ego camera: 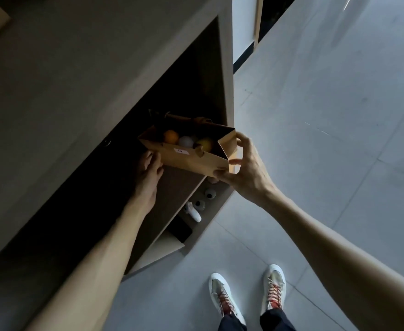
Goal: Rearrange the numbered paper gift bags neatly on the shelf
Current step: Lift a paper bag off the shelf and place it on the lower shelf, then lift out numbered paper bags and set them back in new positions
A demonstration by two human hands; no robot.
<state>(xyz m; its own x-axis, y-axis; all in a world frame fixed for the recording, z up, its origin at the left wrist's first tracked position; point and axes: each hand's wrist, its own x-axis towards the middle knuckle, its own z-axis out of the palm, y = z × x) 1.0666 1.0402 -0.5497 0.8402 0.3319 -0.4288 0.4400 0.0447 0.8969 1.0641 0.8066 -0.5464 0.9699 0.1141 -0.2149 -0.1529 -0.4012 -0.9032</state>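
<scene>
Brown paper gift bag point(191, 161), open-topped, with a small white label on its near face, held at the mouth of the dark wooden shelf compartment point(196, 75), above the lower shelf board; an orange ball point(171, 136), a white ball point(186, 141) and a yellow ball point(205, 144) lie inside it; right hand point(246, 170) grips the bag's right end, thumb at the near bottom corner and fingers curled round the far edge; left hand point(149, 173) touches the bag's left end, its fingers in shadow, so whether they clasp it cannot be told; small dark-centred round objects point(204, 199) sit on a lower shelf; pale laced shoes point(246, 290) stand on the grey tiled floor point(327, 115).
</scene>
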